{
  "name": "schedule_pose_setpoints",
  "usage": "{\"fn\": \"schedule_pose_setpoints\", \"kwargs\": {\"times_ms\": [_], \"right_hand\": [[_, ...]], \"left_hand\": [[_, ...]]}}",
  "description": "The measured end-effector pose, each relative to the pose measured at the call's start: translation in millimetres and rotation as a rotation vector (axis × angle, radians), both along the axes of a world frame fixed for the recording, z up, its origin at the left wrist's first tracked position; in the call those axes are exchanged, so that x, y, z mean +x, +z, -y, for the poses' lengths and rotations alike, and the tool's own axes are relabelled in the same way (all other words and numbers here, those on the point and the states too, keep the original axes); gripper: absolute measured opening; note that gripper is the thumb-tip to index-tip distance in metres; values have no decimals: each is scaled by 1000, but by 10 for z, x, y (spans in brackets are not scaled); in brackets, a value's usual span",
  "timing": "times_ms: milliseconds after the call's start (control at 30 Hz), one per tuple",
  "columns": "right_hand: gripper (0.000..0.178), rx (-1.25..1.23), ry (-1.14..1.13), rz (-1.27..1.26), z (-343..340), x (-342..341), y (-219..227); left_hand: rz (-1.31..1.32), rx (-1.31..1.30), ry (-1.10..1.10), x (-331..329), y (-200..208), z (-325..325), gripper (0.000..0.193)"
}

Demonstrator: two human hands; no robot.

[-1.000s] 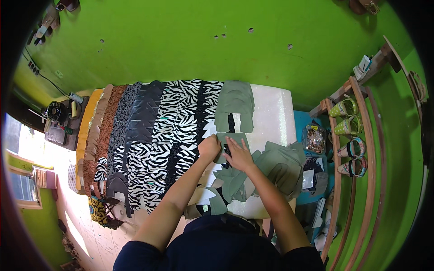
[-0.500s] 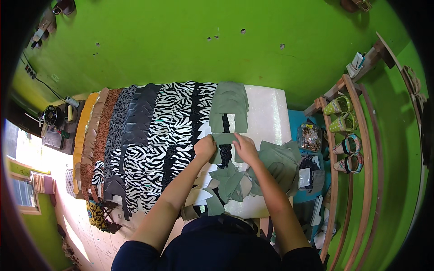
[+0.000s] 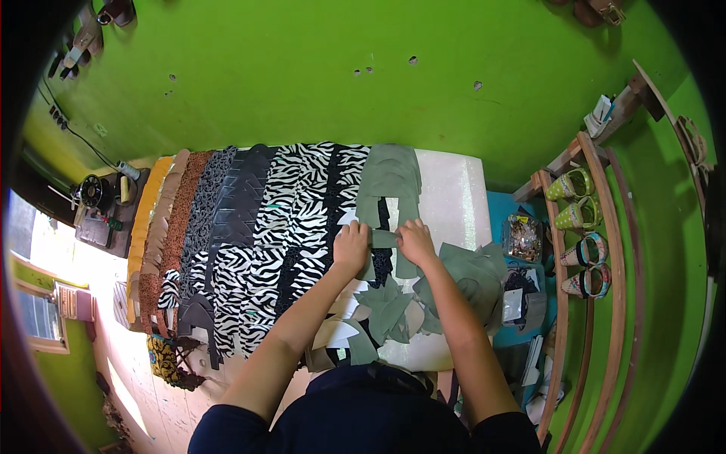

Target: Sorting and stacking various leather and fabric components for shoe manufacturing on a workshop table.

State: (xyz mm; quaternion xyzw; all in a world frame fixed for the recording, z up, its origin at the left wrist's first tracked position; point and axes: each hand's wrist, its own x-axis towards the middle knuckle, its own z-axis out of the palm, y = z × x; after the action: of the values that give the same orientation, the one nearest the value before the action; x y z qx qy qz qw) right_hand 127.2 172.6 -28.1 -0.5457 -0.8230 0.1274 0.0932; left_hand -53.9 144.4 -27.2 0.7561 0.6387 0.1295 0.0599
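Note:
Between my two hands is a grey-green U-shaped cut piece (image 3: 384, 240), of a leather-like or fabric sheet. My left hand (image 3: 352, 246) is closed on its left corner. My right hand (image 3: 415, 240) pinches the right corner, fingers curled and the tips partly hidden. Just beyond my hands lies an overlapping row of matching green pieces (image 3: 389, 174). Under the held piece some black patterned material shows. Nearer to me are pointed green scraps (image 3: 387, 306). A loose heap of green pieces (image 3: 473, 281) lies right of my right forearm.
Rows of zebra-print pieces (image 3: 302, 181), grey, brown and yellow pieces (image 3: 142, 227) cover the left of the white table (image 3: 457, 185). A sewing machine (image 3: 94, 193) stands far left. At the right are a clear box (image 3: 525, 236) and a wooden rack (image 3: 556, 250) with shoes.
My right hand's fingers have curled in from a more spread pose, onto the green piece's corner. Less of the piece's top strip shows between my hands. The whole view has shifted slightly.

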Motion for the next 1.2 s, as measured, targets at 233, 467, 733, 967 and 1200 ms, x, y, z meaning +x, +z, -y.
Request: {"fn": "schedule_pose_setpoints", "kwargs": {"times_ms": [233,467,733,967,1200], "right_hand": [[18,-315,-91,-246,-76,92,231],[28,-440,-223,-630,-366,265,56],[30,-249,-330,-655,-734,17,-60],[31,-77,-446,-276,-787,-100,-78],[43,118,-502,-52,-673,-202,71]], "left_hand": [[235,-183,-285,-182,56,-195,33],[598,-384,-82,-164,193,-426,28],[701,-229,75,-191,34,-829,30],[454,-139,85,-109,-135,-992,31],[217,27,167,4,-24,-845,35]]}}
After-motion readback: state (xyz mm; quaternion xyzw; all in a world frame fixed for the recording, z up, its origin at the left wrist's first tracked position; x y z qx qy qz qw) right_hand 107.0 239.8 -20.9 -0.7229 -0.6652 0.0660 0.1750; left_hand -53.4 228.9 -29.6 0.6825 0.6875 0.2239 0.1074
